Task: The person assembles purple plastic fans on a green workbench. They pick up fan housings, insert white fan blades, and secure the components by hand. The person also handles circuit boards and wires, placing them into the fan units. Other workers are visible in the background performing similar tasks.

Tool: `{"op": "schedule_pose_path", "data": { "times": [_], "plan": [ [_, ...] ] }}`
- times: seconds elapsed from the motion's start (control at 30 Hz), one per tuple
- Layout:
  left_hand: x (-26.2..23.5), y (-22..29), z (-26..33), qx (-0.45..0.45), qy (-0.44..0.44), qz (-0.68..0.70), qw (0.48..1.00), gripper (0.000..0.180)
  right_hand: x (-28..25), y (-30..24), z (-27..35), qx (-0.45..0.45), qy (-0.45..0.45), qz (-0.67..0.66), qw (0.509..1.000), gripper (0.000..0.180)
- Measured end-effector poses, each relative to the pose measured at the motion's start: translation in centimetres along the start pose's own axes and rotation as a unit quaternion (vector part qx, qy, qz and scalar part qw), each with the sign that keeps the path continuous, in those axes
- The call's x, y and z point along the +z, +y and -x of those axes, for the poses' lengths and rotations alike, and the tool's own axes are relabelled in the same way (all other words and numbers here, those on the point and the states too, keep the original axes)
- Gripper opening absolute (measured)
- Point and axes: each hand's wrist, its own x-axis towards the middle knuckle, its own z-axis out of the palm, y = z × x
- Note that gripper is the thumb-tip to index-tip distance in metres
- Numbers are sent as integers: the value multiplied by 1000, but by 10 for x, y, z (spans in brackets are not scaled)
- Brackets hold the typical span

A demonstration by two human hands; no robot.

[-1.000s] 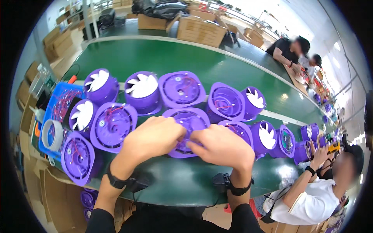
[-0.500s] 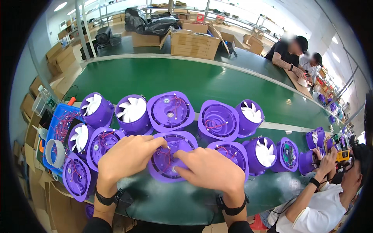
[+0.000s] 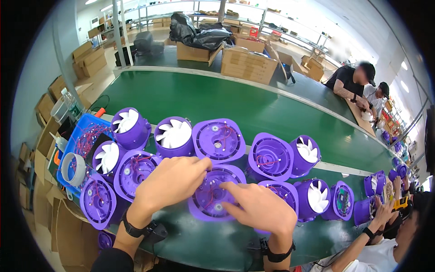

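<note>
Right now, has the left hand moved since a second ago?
Yes: judged against the purple housing below, the left hand has moved from its middle toward its far-left rim.

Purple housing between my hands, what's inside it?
Inside the purple housing, red wires and a pale round piece show. Your left hand and right hand cover parts of it; whatever lies behind them cannot be seen.

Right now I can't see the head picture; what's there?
A person's left hand and right hand are over a purple case on a green table. More cases, some with white fans, stand nearby; a blue bin at left.
</note>
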Motion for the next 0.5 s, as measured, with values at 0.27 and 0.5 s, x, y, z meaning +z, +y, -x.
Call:
{"op": "schedule_pose_path", "data": {
  "times": [0.27,0.5],
  "plan": [
    [18,7,3,-115,-91,-37,989,55,-1,-4,-3,27,40,55,997,40],
    [37,8,0,-121,-101,16,987,85,-3,-1,-1,9,66,50,997,39]
  ]
}}
